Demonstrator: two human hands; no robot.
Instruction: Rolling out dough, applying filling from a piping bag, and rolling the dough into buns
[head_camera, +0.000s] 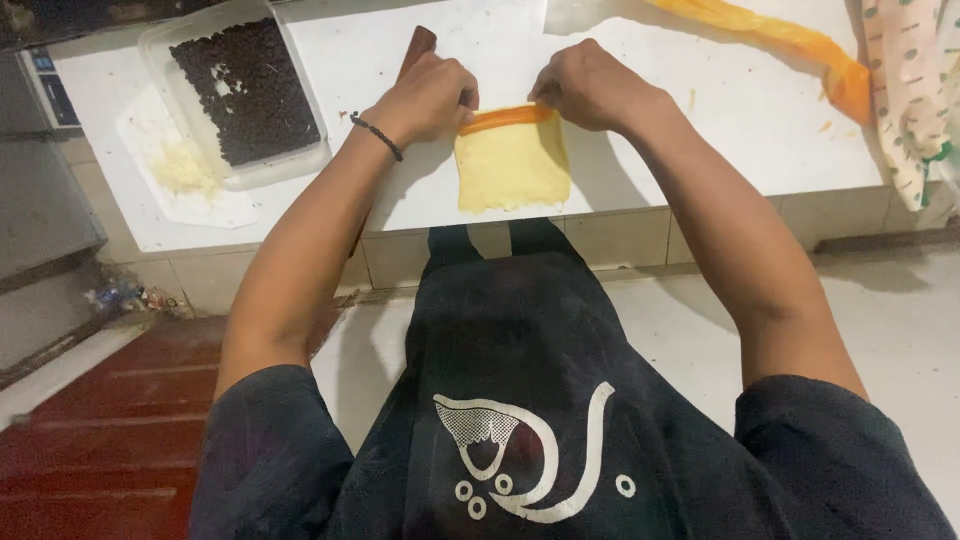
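– What's on the white counter (720, 120)?

– Near front edge, centre: pale yellow dough sheet (513, 170) w/ orange strip along its far side. Left end: clear tray of dark beans (245, 90), white board w/ grated bits (180, 175) beside it.

– Right end?

– Long orange strip (780, 40) toward far right corner, patterned cloth (915, 90) over right edge.
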